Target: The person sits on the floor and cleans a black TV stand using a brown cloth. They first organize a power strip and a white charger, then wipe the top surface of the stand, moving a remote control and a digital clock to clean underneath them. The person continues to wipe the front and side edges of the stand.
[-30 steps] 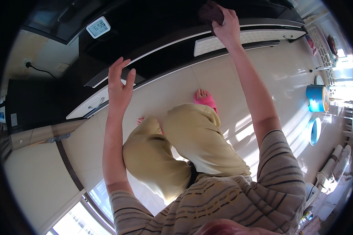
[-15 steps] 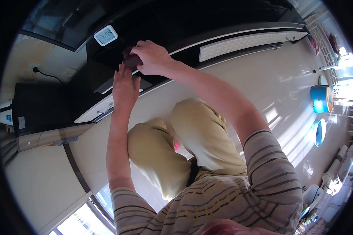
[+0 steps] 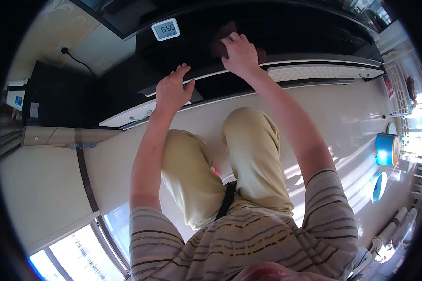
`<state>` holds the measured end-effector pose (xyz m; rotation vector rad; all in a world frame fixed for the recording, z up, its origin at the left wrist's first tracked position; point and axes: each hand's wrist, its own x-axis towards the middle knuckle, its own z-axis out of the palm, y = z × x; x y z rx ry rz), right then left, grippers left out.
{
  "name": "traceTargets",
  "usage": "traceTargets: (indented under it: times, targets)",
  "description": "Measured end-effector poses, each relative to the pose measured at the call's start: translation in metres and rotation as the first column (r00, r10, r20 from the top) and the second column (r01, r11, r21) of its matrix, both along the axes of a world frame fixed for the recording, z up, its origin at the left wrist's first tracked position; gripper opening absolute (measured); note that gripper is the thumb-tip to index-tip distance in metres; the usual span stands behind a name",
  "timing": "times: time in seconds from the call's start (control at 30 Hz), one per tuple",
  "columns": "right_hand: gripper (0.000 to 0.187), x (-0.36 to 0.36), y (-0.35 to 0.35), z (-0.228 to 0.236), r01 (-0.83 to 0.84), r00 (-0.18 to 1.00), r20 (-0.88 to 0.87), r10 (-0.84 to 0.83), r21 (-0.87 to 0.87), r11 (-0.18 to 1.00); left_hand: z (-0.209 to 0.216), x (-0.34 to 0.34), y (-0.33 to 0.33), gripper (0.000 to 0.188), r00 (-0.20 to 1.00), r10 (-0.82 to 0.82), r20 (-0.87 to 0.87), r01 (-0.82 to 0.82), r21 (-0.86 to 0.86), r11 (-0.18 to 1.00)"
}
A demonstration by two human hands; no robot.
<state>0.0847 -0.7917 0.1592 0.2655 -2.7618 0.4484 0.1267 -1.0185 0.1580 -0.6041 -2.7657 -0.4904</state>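
A dark maroon cloth (image 3: pixel 219 48) lies bunched on the glossy black top of a low cabinet (image 3: pixel 295 37). My right hand (image 3: pixel 242 54) grips the cloth from above with bent fingers; folds of it show on both sides of the hand. To the left, my left hand (image 3: pixel 174 90) is at the cabinet's front edge, fingers stretched and thumb apart, holding nothing. Whether its fingertips touch the surface I cannot tell. A white-framed digital clock (image 3: pixel 166 29) stands on the cabinet top beyond my left hand.
White drawer fronts (image 3: pixel 131 117) run along the cabinet below. A dark screen (image 3: pixel 119 16) rises at the far left. A black plug with cord (image 3: pixel 65 50) is in the wall. On the floor at right are a blue bucket (image 3: pixel 384 149) and a blue-rimmed basin (image 3: pixel 379 187).
My right hand has moved right along the cabinet top with the cloth, which is more spread out. My left hand has come apart from it. The view has shifted left.
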Motion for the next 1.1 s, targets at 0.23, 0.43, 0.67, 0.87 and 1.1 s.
traceTargets:
  times: [0.23,0.43,0.67,0.87,1.1]
  targets:
    - [0.052,0.010,-0.082,-0.001,-0.216,0.976,-0.023,0.215,-0.090,0.972,0.005,0.019,-0.024,0.049,0.998,0.057,0.034,-0.064,0.237,0.969]
    - [0.057,-0.006,-0.077,-0.018,-0.110,0.993,0.028,0.112,-0.044,0.993,0.029,0.047,-0.060,0.056,0.987,0.077,0.144,-0.105,0.201,0.974]
    - [0.054,0.004,-0.183,-0.029,-0.393,0.912,-0.167,0.374,-0.104,0.913,0.008,0.084,-0.091,0.054,0.945,0.106,0.311,-0.221,0.362,0.906]
    - [0.046,0.000,-0.252,-0.019,-0.504,0.861,-0.068,0.504,0.022,0.863,0.010,0.107,-0.159,0.039,0.979,0.167,0.114,-0.195,0.312,0.930]
    - [0.041,-0.019,-0.263,-0.016,-0.443,0.886,-0.228,0.404,-0.158,0.883,0.024,0.102,-0.212,0.036,0.975,0.173,0.140,-0.216,0.404,0.889]
